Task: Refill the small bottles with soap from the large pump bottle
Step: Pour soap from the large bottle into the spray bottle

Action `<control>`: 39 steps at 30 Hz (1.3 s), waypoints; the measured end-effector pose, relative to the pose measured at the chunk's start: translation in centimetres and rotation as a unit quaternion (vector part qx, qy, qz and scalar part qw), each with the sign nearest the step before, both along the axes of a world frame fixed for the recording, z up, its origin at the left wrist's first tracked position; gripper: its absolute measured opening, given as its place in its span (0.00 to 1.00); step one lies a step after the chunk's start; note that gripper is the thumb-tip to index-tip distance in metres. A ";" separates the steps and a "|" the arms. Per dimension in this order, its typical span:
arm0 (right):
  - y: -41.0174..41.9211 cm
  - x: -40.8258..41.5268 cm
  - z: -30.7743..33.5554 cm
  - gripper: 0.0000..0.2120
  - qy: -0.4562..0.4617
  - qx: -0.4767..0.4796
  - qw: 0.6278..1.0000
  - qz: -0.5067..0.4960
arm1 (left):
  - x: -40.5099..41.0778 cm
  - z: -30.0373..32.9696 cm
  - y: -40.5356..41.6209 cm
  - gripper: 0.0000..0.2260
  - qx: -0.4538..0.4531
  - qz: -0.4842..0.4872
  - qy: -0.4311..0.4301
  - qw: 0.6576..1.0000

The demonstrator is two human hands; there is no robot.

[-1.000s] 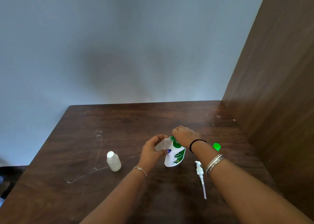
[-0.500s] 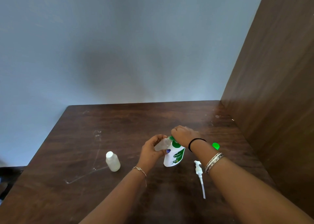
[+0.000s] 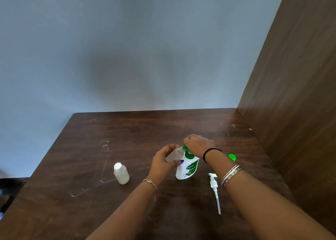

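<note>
At lower left of centre a capped small translucent bottle (image 3: 121,173) stands alone on the dark wooden table (image 3: 127,130), whose top carries pale scratches and smears. Right of it, the left hand (image 3: 161,162) grasps a second small clear bottle (image 3: 174,155), tilted so its neck points up and right towards the right hand. Just right of that stands the large white soap bottle (image 3: 187,168), green at the shoulder, with "Dettol" readable on its label; the smaller print below is too fine to read. The right hand (image 3: 197,145) is clenched above both bottle necks, pinching something green; what exactly cannot be told. The removed white pump head (image 3: 214,189) lies flat at lower right of centre, and a green cap (image 3: 232,157) sits beyond the right wrist. A plain blue-grey wall (image 3: 127,48) fills the upper frame; a brown wooden panel (image 3: 294,94) closes the right side.
</note>
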State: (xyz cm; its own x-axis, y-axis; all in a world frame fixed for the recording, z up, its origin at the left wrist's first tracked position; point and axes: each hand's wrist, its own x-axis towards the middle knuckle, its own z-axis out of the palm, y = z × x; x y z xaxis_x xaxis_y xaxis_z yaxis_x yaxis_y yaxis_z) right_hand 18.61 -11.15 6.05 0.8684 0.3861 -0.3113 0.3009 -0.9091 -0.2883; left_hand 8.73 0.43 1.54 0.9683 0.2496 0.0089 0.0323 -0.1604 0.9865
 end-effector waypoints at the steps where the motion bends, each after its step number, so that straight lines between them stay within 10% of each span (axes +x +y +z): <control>1: 0.1 0.1 0.2 0.12 -0.001 0.004 1.000 0.001 | 0.1 0.2 0.1 0.18 -0.002 0.001 -0.003 1.000; 39: -0.2 -0.1 -0.1 0.12 -0.004 -0.018 1.000 0.023 | 0.2 -0.6 0.1 0.18 0.016 0.003 -0.006 1.000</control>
State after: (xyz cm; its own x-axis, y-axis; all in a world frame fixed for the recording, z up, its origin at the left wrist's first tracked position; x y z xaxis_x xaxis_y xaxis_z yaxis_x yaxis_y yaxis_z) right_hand 18.56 -11.35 5.98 0.8527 0.4144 -0.3180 0.3448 -0.9038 -0.2534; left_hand 8.91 0.49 0.97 0.9668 0.2539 0.0285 0.0215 -0.1920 0.9812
